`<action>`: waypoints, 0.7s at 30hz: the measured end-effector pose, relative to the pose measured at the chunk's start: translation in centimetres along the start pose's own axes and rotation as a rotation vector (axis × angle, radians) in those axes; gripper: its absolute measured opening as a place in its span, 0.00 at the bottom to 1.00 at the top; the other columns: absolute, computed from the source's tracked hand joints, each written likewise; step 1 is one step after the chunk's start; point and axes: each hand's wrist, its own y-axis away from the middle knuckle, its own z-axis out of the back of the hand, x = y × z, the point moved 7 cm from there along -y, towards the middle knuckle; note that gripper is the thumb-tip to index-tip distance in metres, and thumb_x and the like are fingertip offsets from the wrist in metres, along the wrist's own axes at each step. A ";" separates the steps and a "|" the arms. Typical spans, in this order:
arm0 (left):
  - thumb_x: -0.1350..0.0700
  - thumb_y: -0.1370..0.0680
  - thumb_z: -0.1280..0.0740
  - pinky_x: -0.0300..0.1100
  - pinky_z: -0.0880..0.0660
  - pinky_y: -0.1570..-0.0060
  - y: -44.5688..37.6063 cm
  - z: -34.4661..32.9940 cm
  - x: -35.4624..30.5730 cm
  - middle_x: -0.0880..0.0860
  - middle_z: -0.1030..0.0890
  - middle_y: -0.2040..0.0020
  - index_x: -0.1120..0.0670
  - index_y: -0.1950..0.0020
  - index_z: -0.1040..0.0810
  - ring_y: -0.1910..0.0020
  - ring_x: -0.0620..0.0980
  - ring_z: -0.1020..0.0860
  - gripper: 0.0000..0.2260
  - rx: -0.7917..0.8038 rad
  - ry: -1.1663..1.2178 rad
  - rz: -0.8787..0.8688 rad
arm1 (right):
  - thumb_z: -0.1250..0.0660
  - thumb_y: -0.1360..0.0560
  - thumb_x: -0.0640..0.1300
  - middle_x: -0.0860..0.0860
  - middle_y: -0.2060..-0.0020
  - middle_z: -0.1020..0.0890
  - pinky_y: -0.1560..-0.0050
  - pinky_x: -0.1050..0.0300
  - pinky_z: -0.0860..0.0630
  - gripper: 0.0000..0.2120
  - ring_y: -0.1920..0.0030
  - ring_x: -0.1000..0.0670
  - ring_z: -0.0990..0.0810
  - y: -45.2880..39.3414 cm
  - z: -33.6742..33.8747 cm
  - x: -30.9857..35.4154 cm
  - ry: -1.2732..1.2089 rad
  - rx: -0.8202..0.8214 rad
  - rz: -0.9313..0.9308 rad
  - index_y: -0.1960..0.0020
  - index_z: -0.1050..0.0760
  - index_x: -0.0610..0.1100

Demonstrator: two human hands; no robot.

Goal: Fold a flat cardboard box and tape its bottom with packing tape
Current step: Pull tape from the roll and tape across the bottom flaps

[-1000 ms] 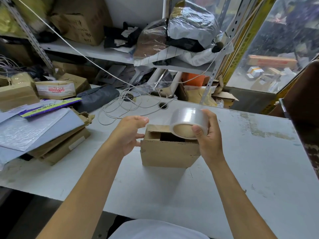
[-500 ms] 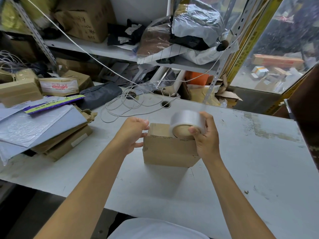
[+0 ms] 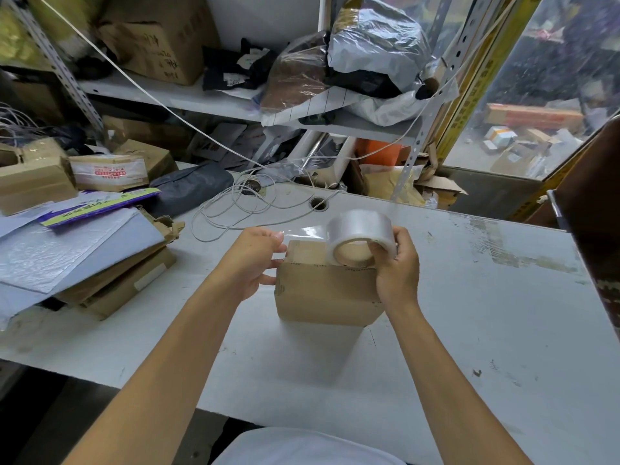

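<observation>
Right hand [image 3: 396,273] grips tape roll [image 3: 360,238]; left hand [image 3: 250,260] pinches clear strip [image 3: 303,231], box [image 3: 327,293] top half-hidden.

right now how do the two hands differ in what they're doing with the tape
The right hand grips the tape roll by its core and rim; the left hand pinches only the pulled-out clear strip. The right hand is at the cardboard box's right edge, the left at its left edge. Both are raised above the box top.

A cluttered packing stockroom: metal shelving [image 3: 339,124] heaped with parcels [image 3: 375,45], cardboard boxes [image 3: 157,38], mailers [image 3: 67,250].
</observation>
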 end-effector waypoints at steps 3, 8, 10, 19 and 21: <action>0.56 0.15 0.42 0.57 0.23 0.49 -0.1 -0.3 -0.2 0.54 0.21 0.51 0.54 0.55 0.30 0.51 0.58 0.24 0.10 0.023 -0.012 -0.008 | 0.36 0.33 0.68 0.55 0.56 0.22 0.63 0.66 0.28 0.19 0.60 0.62 0.23 0.3 0.0 0.8 -0.052 0.001 0.020 0.51 0.31 0.56; 0.54 0.15 0.42 0.55 0.24 0.51 0.0 -1.1 -0.6 0.52 0.23 0.53 0.56 0.49 0.28 0.54 0.54 0.23 0.08 0.042 -0.054 -0.017 | 0.39 0.31 0.65 0.57 0.59 0.21 0.64 0.72 0.28 0.21 0.62 0.64 0.22 0.2 0.2 1.1 -0.081 -0.028 -0.002 0.48 0.27 0.51; 0.54 0.15 0.42 0.55 0.24 0.50 -0.1 -1.3 -0.6 0.52 0.23 0.52 0.57 0.48 0.27 0.53 0.53 0.23 0.08 0.045 -0.067 -0.010 | 0.40 0.30 0.61 0.58 0.60 0.21 0.65 0.73 0.29 0.14 0.61 0.62 0.22 0.2 0.4 1.2 -0.075 -0.069 -0.059 0.53 0.25 0.53; 0.54 0.15 0.42 0.50 0.24 0.58 -0.6 -0.8 0.5 0.52 0.22 0.49 0.56 0.49 0.29 0.55 0.53 0.24 0.07 0.026 -0.045 -0.009 | 0.48 0.33 0.76 0.56 0.67 0.23 0.66 0.57 0.30 0.39 0.66 0.57 0.27 0.8 0.6 0.9 0.140 -0.157 -0.005 0.57 0.24 0.40; 0.54 0.15 0.42 0.49 0.25 0.59 -0.9 -0.8 1.0 0.52 0.21 0.48 0.56 0.49 0.29 0.53 0.53 0.23 0.07 0.014 -0.044 -0.012 | 0.52 0.33 0.79 0.55 0.69 0.25 0.69 0.56 0.31 0.44 0.68 0.55 0.27 0.9 0.8 1.1 0.191 -0.187 0.044 0.57 0.25 0.37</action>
